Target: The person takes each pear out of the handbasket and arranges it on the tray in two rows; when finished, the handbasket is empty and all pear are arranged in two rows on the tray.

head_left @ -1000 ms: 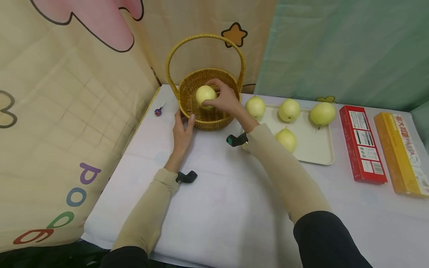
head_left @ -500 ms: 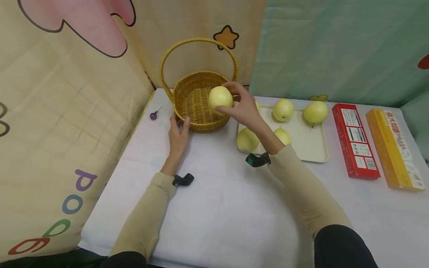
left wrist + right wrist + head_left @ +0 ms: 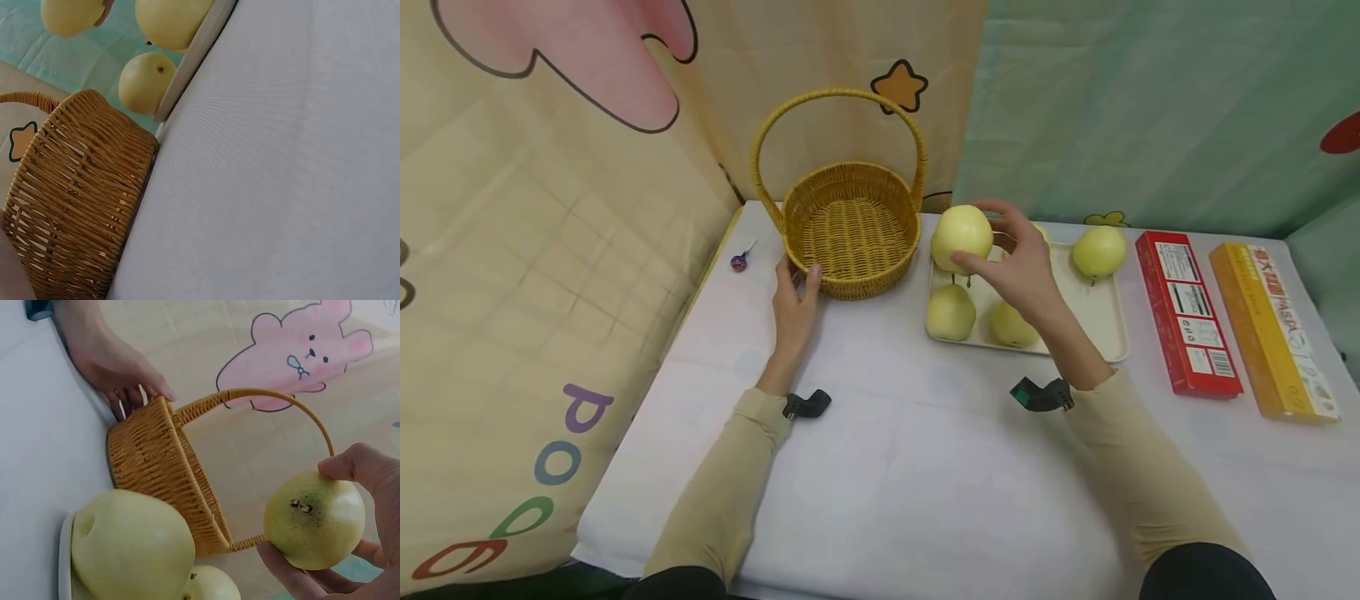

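A yellow-green pear is held between the thumb and fingers of my right hand, above the left part of a cream tray. The right wrist view shows this pear with its stem end toward the camera. Several pears lie on the tray, among them a front-left pear and a back-right pear; others are partly hidden by my right hand. Left of the tray stands a wicker basket with a tall handle, no pear inside. My left hand grips its front-left side, thumb at the rim.
A wrapped lollipop lies left of the basket. To the right of the tray are a red box and a yellow pasta box. Printed curtains hang behind the white-covered table.
My right hand has lifted the pear out of the basket and carried it right, over the tray. My left hand stays at the basket.
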Demonstrator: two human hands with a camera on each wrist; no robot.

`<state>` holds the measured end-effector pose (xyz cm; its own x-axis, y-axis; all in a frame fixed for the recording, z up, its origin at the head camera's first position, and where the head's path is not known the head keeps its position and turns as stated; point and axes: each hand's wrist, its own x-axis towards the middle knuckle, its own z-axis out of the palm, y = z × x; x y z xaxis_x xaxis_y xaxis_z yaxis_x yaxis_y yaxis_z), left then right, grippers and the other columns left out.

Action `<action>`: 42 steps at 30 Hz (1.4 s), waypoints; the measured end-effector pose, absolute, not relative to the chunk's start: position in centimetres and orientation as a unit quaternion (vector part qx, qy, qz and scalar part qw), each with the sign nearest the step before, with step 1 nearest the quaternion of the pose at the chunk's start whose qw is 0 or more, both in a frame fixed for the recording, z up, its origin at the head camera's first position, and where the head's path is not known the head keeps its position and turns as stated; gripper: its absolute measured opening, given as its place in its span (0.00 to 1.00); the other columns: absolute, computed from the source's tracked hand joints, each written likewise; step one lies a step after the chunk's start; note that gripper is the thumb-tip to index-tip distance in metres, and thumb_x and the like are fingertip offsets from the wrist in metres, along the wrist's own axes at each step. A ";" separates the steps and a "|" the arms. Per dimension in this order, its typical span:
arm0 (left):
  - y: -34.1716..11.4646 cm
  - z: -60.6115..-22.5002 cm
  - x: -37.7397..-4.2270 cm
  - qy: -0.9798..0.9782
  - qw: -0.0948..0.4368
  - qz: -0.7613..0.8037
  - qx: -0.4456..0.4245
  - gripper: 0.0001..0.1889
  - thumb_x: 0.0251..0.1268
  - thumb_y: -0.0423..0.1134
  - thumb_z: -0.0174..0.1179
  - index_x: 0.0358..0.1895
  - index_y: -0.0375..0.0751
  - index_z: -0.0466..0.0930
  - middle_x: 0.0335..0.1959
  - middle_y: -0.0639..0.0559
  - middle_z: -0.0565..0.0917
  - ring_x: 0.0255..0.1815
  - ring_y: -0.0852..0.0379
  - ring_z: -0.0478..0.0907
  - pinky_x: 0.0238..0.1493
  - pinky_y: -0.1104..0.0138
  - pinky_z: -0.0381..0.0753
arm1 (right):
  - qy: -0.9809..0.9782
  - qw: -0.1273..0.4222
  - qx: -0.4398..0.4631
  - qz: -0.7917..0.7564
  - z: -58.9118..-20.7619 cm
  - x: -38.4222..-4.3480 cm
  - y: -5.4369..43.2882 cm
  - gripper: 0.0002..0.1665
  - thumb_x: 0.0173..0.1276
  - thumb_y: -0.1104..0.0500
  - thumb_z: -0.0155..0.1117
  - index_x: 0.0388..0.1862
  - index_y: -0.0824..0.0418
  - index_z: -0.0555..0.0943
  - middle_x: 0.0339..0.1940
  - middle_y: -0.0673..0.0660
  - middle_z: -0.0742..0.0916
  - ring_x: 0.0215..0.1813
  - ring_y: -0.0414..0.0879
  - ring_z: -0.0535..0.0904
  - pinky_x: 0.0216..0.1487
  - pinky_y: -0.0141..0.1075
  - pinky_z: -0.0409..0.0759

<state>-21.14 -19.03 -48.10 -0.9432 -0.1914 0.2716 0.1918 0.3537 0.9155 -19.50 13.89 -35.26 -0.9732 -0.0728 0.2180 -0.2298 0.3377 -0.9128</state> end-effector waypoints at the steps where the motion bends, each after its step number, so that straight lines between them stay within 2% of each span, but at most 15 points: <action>1: -19.0 -48.1 -21.1 -0.805 0.169 -0.568 0.000 0.38 0.84 0.53 0.52 0.83 0.33 0.53 0.79 0.35 0.67 0.81 0.45 0.64 0.83 0.56 0.63 | -0.816 0.071 0.088 0.567 -35.3 -19.2 14.4 0.38 0.62 0.54 0.81 0.71 0.44 0.77 0.62 0.56 0.83 0.62 0.49 0.82 0.55 0.41 0.82; 8: -19.1 -48.2 -21.3 -0.805 0.169 -0.569 -0.003 0.38 0.85 0.53 0.51 0.83 0.33 0.53 0.79 0.34 0.66 0.82 0.45 0.64 0.83 0.56 0.63 | -0.833 0.095 0.048 0.543 -35.8 -16.9 18.5 0.39 0.63 0.56 0.81 0.72 0.46 0.77 0.64 0.53 0.81 0.62 0.45 0.80 0.54 0.31 0.80; 16: -19.0 -48.0 -21.2 -0.802 0.174 -0.571 -0.002 0.36 0.84 0.52 0.52 0.83 0.35 0.54 0.79 0.36 0.68 0.81 0.46 0.64 0.83 0.56 0.63 | -0.863 0.116 -0.016 0.491 -36.4 -14.3 22.9 0.41 0.67 0.50 0.78 0.76 0.43 0.72 0.69 0.52 0.79 0.66 0.45 0.77 0.59 0.29 0.77; 18: -19.0 -47.9 -21.1 -0.799 0.173 -0.575 -0.004 0.36 0.85 0.52 0.52 0.83 0.35 0.54 0.79 0.36 0.67 0.81 0.46 0.64 0.83 0.55 0.63 | -0.866 0.121 -0.025 0.484 -36.6 -13.9 23.8 0.40 0.68 0.50 0.78 0.76 0.43 0.73 0.69 0.52 0.79 0.65 0.44 0.77 0.58 0.28 0.77; 21: -19.0 -47.9 -21.1 -0.796 0.176 -0.579 -0.002 0.36 0.85 0.52 0.51 0.83 0.35 0.54 0.79 0.34 0.67 0.81 0.45 0.64 0.83 0.54 0.63 | -0.874 0.113 -0.046 0.470 -37.0 -13.2 25.1 0.40 0.68 0.48 0.77 0.77 0.43 0.72 0.71 0.54 0.78 0.67 0.48 0.76 0.56 0.25 0.78; 25: -19.0 -48.2 -21.2 -0.796 0.178 -0.579 -0.002 0.36 0.85 0.52 0.51 0.83 0.35 0.54 0.79 0.35 0.67 0.81 0.45 0.64 0.83 0.55 0.63 | -0.886 0.087 -0.083 0.449 -38.0 -12.1 26.6 0.44 0.69 0.43 0.75 0.80 0.46 0.68 0.75 0.58 0.76 0.74 0.59 0.73 0.68 0.43 0.82; 28: -18.9 -48.2 -21.3 -0.798 0.172 -0.577 -0.002 0.36 0.85 0.52 0.51 0.83 0.35 0.54 0.80 0.36 0.67 0.81 0.46 0.64 0.83 0.56 0.63 | -0.888 0.075 -0.101 0.443 -39.2 -11.3 27.5 0.46 0.69 0.42 0.75 0.81 0.49 0.66 0.77 0.60 0.75 0.76 0.64 0.71 0.74 0.63 0.74; 31: -18.9 -48.2 -21.3 -0.801 0.168 -0.575 0.002 0.36 0.85 0.52 0.51 0.83 0.35 0.55 0.80 0.36 0.67 0.81 0.47 0.64 0.83 0.56 0.63 | -0.888 0.075 -0.108 0.442 -40.7 -10.8 28.1 0.47 0.69 0.42 0.75 0.81 0.51 0.66 0.76 0.62 0.75 0.75 0.65 0.71 0.74 0.65 0.72; 36: -19.0 -48.2 -21.5 -0.798 0.174 -0.578 0.000 0.35 0.84 0.50 0.52 0.82 0.35 0.56 0.78 0.35 0.68 0.81 0.44 0.64 0.83 0.53 0.63 | -0.892 0.088 -0.113 0.428 -42.6 -10.5 28.6 0.46 0.69 0.45 0.76 0.80 0.53 0.67 0.74 0.63 0.76 0.73 0.65 0.72 0.75 0.61 0.74; 42: -19.0 -48.4 -21.5 -0.798 0.167 -0.578 0.006 0.35 0.84 0.52 0.52 0.83 0.36 0.55 0.79 0.37 0.67 0.81 0.45 0.64 0.83 0.55 0.62 | -0.900 0.126 -0.105 0.404 -43.0 -10.6 28.8 0.43 0.71 0.50 0.72 0.79 0.61 0.67 0.76 0.63 0.76 0.78 0.62 0.69 0.75 0.63 0.72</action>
